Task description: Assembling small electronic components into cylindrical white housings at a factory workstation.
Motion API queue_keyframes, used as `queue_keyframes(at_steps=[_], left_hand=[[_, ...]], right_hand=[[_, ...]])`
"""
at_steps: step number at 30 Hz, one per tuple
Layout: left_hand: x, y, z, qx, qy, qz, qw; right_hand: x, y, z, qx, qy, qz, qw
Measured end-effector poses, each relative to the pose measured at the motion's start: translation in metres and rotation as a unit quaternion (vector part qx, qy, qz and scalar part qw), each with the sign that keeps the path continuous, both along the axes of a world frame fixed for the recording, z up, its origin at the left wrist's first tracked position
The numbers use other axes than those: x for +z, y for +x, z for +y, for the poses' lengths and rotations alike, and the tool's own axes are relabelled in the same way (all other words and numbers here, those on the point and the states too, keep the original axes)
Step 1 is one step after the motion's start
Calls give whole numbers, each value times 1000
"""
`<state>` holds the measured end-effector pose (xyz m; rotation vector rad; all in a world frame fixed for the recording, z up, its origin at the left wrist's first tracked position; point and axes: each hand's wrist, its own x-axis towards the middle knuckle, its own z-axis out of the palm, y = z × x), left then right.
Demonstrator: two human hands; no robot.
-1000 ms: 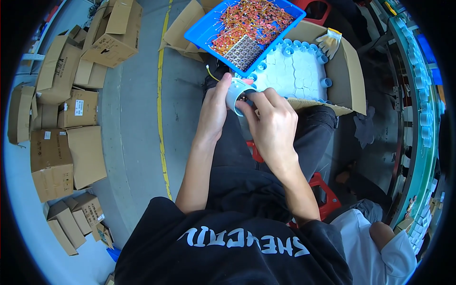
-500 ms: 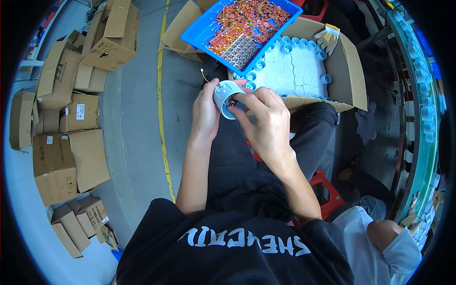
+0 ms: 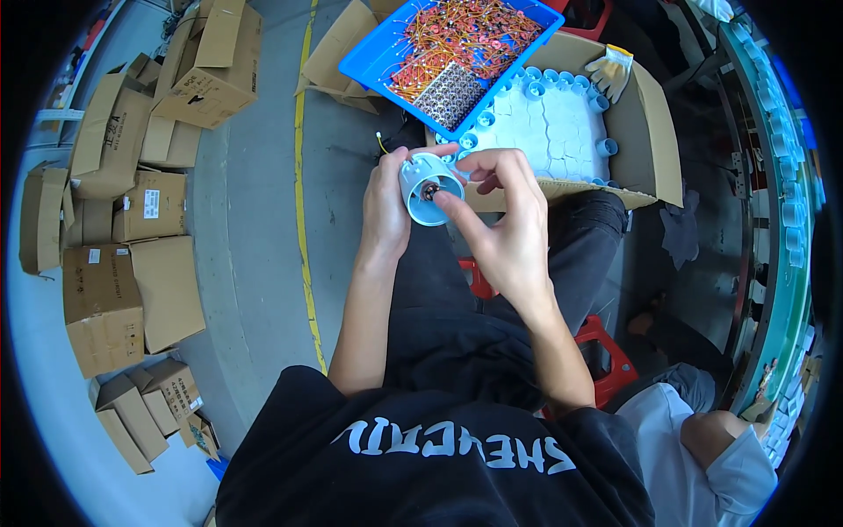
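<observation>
My left hand (image 3: 385,209) is wrapped round a light blue plastic cup-shaped housing (image 3: 421,210), its open mouth tilted up toward me. Deep inside sits a small dark round part (image 3: 428,191), too small to make out fully. A thin yellow wire (image 3: 381,144) with a white plug sticks out beyond the cup, by my left fingertips. My right hand (image 3: 514,233) is at the cup's right side, the thumb tip reaching over its mouth near the dark part. The right fingers are bent and apart from the thumb, gripping nothing that shows.
Ahead, a blue tray (image 3: 363,63) holds tangled orange-wired parts and a metallic grid block (image 3: 450,94). It overlaps a carton (image 3: 654,132) with light blue cups, white sheeting and a glove (image 3: 612,70). Cartons (image 3: 101,290) stand left; another person (image 3: 694,448) sits at right, beside a green-edged bench (image 3: 786,176).
My right fingers have come out of the cup's mouth and opened away from the dark part, leaving it inside. The left hand keeps hold of the cup, its mouth now turned more toward me.
</observation>
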<state>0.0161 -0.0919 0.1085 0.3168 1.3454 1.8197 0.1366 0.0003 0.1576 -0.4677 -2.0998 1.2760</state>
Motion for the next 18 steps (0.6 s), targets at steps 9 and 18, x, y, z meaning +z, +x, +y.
queue_keyframes(at_steps=[9, 18], left_hand=[[3, 2, 4, -20, -3, 87, 996], [10, 2, 6, -17, -38, 95, 995]], right_hand=[[-15, -3, 4, 44, -156, -43, 986], [-31, -10, 7, 125, -133, -61, 981]])
